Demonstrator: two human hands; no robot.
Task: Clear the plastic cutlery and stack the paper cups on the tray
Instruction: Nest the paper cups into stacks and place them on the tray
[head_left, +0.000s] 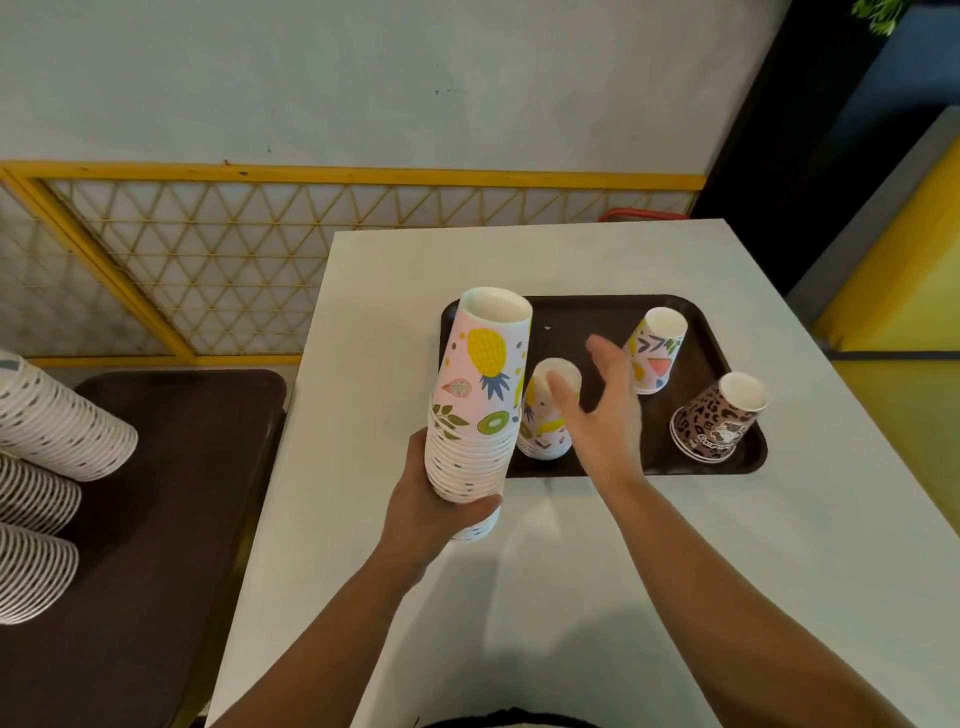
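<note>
From the head cam, the left hand (431, 499) grips the stack of cups (475, 405) at the near-left corner of the tray (571, 312). The right hand (602, 410), fingers spread and holding nothing, is nearer to the next fruit-print cup (545, 415), which stands upside down on the tray just left of it, so I'd guess that hand takes it.

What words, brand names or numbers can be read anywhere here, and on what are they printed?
None can be read for certain.
Leopard-print cup on the tray: a small logo with lettering near its lower edge, too blurred to read.
Stack of fruit-print cups gripped by the left hand: pictures only, no text.
The two other fruit-print cups on the tray: no text visible.
</note>
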